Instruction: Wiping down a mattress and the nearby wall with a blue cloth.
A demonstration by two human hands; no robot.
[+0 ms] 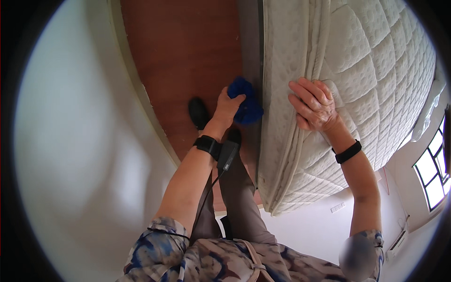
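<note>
A bunched blue cloth is gripped in my left hand, thumb and fingers closed on it. The cloth is against or very close to the dark grey side of the bed base; I cannot tell whether it touches. My right hand rests on the piped upper edge of a white quilted mattress, its fingers curled over the rim toward the mattress's side. Nothing else shows in that hand. The mattress lies on the bed base, to the right of my legs.
I stand on a reddish-brown floor in a narrow gap between the bed and a white wall on my left. A black device with a cable is strapped at my left wrist. A dark-framed window is at the far right.
</note>
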